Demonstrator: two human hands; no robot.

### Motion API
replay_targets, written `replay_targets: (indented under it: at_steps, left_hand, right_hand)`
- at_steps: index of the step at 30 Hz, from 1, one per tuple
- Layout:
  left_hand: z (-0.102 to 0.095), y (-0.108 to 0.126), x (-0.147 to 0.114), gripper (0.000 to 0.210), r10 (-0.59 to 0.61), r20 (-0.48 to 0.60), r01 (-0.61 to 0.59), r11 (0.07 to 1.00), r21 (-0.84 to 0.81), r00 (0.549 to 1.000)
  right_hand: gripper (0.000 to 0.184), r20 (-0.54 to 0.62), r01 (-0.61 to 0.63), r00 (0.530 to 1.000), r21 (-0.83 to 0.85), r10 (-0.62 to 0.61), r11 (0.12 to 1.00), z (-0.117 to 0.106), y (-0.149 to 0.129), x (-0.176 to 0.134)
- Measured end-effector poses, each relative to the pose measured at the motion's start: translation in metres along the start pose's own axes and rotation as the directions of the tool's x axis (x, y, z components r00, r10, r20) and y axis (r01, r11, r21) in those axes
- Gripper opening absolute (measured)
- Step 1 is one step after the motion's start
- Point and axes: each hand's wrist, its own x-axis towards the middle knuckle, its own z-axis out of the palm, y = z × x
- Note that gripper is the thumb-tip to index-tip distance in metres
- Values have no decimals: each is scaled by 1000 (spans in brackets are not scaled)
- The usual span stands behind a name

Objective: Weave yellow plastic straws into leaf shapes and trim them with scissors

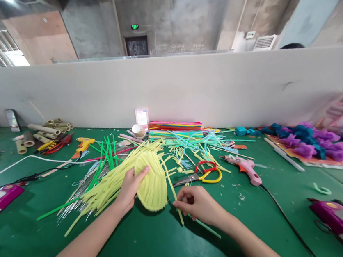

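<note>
My left hand (131, 186) is closed on an oval pad made of pale yellow pipe cleaners (153, 184), thumb on its front face. To the right, the thumb and fingers of my right hand (195, 204) pinch together at a single yellow pipe cleaner (170, 178), which runs along the pad's right side. A light green pipe cleaner (208, 228) lies partly under my right hand. Behind the pad spreads a bundle of loose yellow pipe cleaners (107, 187). Scissors with red and yellow handles (212, 175) rest just beyond my right hand.
A pink glue gun (247, 167) with a black cord lies at the right; a yellow one (84, 145) is at the left. Purple and blue fuzzy flowers (309, 141), bamboo pieces (48, 130) and purple power strips (3, 201) are around. A white partition (166, 83) closes off the back.
</note>
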Motion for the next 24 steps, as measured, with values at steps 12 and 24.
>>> replay_targets:
  at_steps: [12, 24]
  left_hand:
    - [6, -1, -3, 47, 32, 19, -34, 994, 108, 999]
    - [5, -3, -2, 54, -21, 44, 22, 1000, -8, 999]
  right_hand:
    - [27, -232, 71, 971, 85, -49, 994, 0, 0, 6]
    - [29, -298, 104, 952, 102, -69, 989, 4, 1, 7]
